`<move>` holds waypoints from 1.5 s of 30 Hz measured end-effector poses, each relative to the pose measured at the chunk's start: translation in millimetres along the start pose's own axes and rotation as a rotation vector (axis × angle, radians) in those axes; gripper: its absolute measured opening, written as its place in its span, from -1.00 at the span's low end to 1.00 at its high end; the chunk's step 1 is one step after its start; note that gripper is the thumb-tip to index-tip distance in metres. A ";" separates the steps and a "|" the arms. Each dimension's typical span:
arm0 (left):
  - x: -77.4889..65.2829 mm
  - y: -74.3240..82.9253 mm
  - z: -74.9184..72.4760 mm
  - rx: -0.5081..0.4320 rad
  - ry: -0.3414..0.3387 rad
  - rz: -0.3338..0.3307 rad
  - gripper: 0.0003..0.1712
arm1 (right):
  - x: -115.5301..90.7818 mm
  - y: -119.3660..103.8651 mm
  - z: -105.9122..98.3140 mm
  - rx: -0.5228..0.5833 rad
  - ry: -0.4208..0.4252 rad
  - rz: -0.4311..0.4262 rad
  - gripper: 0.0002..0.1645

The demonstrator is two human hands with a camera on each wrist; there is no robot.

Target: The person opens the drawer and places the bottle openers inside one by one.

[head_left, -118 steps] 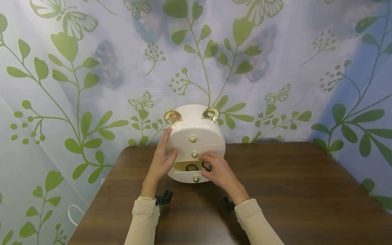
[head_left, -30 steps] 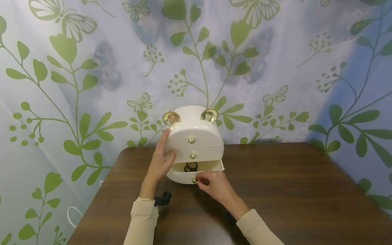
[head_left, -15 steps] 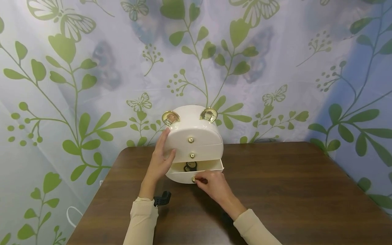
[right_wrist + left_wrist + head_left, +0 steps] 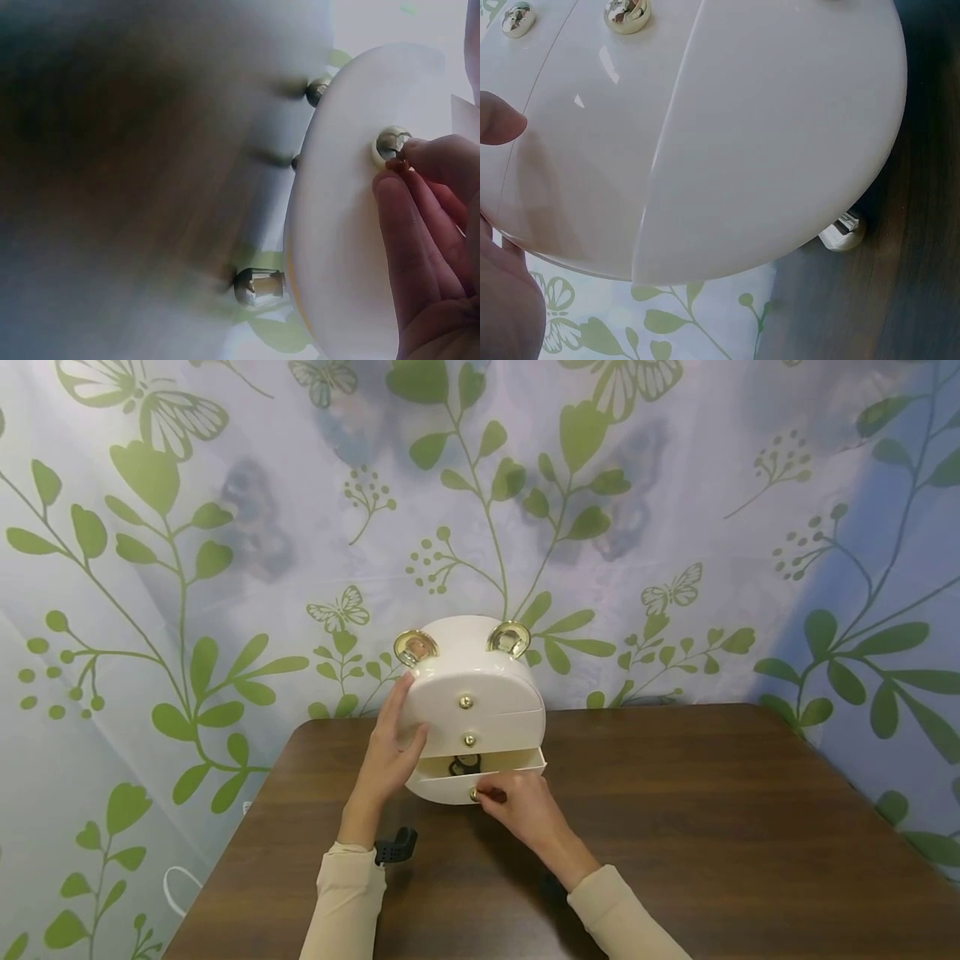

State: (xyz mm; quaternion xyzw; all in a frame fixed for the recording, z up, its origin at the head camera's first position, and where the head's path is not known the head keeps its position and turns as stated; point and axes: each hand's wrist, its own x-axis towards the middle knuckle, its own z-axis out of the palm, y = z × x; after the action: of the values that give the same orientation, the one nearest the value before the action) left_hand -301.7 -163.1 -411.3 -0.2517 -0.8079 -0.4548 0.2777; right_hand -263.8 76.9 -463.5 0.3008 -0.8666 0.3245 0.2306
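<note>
A white rounded box (image 4: 435,718) with gold ears, like a small jewelry organizer, stands at the back of the table. Its bottom drawer (image 4: 438,789) is pulled partly out, and black ring-shaped bands (image 4: 467,766) that look like hair ties lie inside. My right hand (image 4: 528,810) pinches the drawer's gold knob (image 4: 391,142) between thumb and fingers. With its fingers extended along the box's left side and its thumb at the front, my left hand (image 4: 386,760) rests against the box. In the left wrist view the thumb (image 4: 501,118) is near the seam between the upper drawers.
Two more gold knobs (image 4: 466,702) mark the closed upper drawers. Small gold feet (image 4: 844,231) lift the box off the brown wooden table (image 4: 712,835). Behind it hangs a leaf-and-butterfly patterned cloth (image 4: 300,527). A black strap piece (image 4: 397,846) sits by my left wrist.
My right hand let go of a black band in the drawer and took hold of the drawer's knob. Lately the drawer has slid slightly inward. The left hand stays against the box.
</note>
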 end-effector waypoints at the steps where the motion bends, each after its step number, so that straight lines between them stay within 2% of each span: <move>1: 0.0 -0.1 -0.1 0.000 0.001 0.004 -0.08 | 0.8 0.1 0.4 -0.004 0.006 -0.006 -0.85; 33: -0.2 0.0 0.1 0.006 0.003 0.016 -0.07 | 10.4 2.2 5.4 0.017 0.008 0.064 -0.87; 45: 1.7 1.7 -0.4 -0.002 -0.004 0.013 -0.08 | 14.9 4.5 7.3 0.054 0.008 0.118 -0.87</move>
State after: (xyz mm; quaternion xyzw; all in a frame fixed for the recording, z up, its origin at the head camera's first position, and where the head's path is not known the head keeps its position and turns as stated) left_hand -301.8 -162.3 -409.0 -0.2579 -0.8063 -0.4535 0.2788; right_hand -279.0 68.9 -461.5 0.2540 -0.8729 0.3619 0.2063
